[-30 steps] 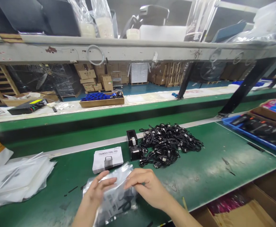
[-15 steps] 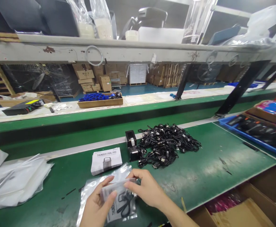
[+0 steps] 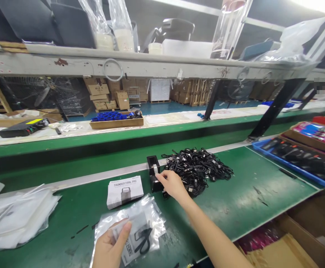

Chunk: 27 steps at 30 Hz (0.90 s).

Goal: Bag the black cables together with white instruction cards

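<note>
My left hand (image 3: 110,243) presses down on a clear plastic bag (image 3: 140,227) that lies on the green table (image 3: 235,201); a booklet and a coiled black cable show through the bag. My right hand (image 3: 171,183) reaches forward to the black tape dispenser (image 3: 154,172), its fingertips pinched at the dispenser's front edge. Whether tape is between those fingers I cannot make out. A stack of white "Thunder Trail Pro" booklets (image 3: 125,190) lies just left of the dispenser. A heap of black cables (image 3: 198,168) lies to its right.
A pile of empty clear bags (image 3: 14,216) lies at the left. A blue tray of dark devices (image 3: 299,158) stands at the right, and cardboard boxes (image 3: 293,249) stand below the table's front edge. A raised green belt (image 3: 95,143) runs behind, under a grey shelf (image 3: 151,61).
My right hand left the bag and moved forward to the tape dispenser. My left hand stayed on the bag, which now lies flatter on the table.
</note>
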{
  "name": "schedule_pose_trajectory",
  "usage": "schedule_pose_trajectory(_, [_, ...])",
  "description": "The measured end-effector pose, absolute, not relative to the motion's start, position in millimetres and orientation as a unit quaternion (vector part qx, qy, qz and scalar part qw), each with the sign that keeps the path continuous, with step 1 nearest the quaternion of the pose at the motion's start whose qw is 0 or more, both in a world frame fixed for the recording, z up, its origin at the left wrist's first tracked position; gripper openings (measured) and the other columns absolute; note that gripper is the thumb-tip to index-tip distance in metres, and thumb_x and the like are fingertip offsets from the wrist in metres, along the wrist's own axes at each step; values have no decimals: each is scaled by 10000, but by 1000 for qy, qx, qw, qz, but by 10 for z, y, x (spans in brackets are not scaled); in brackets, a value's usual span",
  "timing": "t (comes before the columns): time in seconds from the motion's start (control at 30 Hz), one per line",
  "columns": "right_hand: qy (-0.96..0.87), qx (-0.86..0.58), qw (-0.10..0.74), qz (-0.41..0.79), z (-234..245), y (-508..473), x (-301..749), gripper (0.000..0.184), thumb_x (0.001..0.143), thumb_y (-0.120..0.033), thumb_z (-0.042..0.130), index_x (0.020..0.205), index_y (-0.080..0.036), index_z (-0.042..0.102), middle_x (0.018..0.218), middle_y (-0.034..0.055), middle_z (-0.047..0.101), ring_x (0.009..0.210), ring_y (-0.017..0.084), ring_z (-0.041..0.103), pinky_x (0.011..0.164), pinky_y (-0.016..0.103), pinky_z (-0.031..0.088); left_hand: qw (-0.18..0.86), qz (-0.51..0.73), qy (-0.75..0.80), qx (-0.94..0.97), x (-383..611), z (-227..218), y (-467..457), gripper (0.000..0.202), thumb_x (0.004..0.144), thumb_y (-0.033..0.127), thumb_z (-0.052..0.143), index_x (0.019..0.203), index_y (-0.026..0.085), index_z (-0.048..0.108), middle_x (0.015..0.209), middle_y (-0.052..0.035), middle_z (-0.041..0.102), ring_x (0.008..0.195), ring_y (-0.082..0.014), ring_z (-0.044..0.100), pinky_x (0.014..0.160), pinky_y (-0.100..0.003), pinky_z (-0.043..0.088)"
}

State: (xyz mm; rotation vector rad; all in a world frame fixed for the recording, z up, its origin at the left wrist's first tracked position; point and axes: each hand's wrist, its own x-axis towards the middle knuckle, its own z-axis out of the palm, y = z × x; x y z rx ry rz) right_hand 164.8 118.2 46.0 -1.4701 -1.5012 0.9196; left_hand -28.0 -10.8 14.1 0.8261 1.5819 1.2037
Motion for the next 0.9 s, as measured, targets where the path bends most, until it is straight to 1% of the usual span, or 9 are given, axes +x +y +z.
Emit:
schedule_pose_trajectory(0.1, [-577, -566, 423, 410, 379, 1169, 1575, 284, 769, -422, 509, 745, -155, 603, 646, 3, 574, 525, 128, 582, 538, 256, 462, 458, 510, 652, 324, -264, 137, -106, 410, 579, 489, 696, 803, 145, 700, 864, -75, 730, 925, -280, 626, 901, -404, 422])
schedule_pose_trajectory(0.17, [-568, -557, 438, 419, 324, 1078, 1543, 297, 782, -424, 493, 778, -148, 602, 779, 38, 598, 672, 146, 616, 610, 263, 485, 449, 530, 654, 298, -243, 134, -93, 402, 568, 480, 706, 802, 152, 702, 844, -67, 734, 922, -291, 629, 895, -428, 423])
schedule_pose_trajectory(0.33, [-567, -568, 457, 383, 203, 855, 1543, 237, 731, -356, 568, 597, -162, 587, 1027, 105, 507, 1008, 222, 514, 798, 304, 440, 490, 558, 630, 227, -192, 136, -44, 387, 570, 442, 722, 830, 156, 700, 821, -58, 740, 942, -282, 630, 914, -429, 414])
schedule_pose_trajectory(0.5, [-588, -566, 435, 379, 291, 663, 1596, 208, 744, -321, 554, 595, -179, 583, 736, 38, 534, 676, 174, 560, 664, 312, 444, 515, 575, 608, 187, -161, 188, -31, 391, 573, 408, 736, 865, 150, 700, 829, -66, 739, 978, -281, 615, 913, -420, 426])
schedule_pose_trajectory(0.6, [-575, -491, 385, 530, 411, 423, 1537, 150, 722, -302, 591, 759, -164, 637, 569, -24, 520, 426, 98, 474, 438, 237, 401, 539, 578, 588, 173, -139, 245, -42, 397, 568, 395, 746, 872, 143, 702, 827, -66, 740, 939, -273, 633, 864, -392, 470])
schedule_pose_trajectory(0.67, [-523, -420, 366, 645, 455, 251, 1446, 452, 682, -251, 642, 1118, -206, 534, 597, -58, 526, 372, 62, 432, 375, 196, 367, 557, 574, 574, 175, -121, 278, -56, 395, 579, 389, 742, 891, 152, 696, 855, -49, 738, 942, -250, 632, 823, -338, 497])
schedule_pose_trajectory(0.73, [-479, -378, 388, 691, 449, 122, 1334, 809, 656, -210, 672, 1337, -290, 243, 637, -82, 524, 386, 53, 455, 392, 180, 387, 550, 571, 579, 193, -106, 293, -77, 383, 594, 390, 733, 900, 163, 692, 893, -25, 733, 1005, -224, 599, 827, -274, 487])
schedule_pose_trajectory(0.8, [-455, -373, 426, 687, 406, 62, 1228, 892, 679, -230, 660, 1371, -297, 102, 625, -89, 514, 410, 60, 482, 420, 182, 412, 531, 569, 590, 216, -96, 283, -107, 378, 601, 397, 726, 891, 158, 692, 916, -18, 728, 1051, -219, 569, 843, -249, 472])
schedule_pose_trajectory(0.9, [-444, -406, 438, 668, 333, 68, 1124, 831, 724, -306, 611, 1373, -241, 96, 600, -74, 518, 386, 71, 470, 391, 185, 404, 522, 571, 586, 240, -89, 231, -159, 379, 603, 414, 717, 868, 144, 696, 908, -32, 729, 1036, -240, 577, 872, -281, 457])
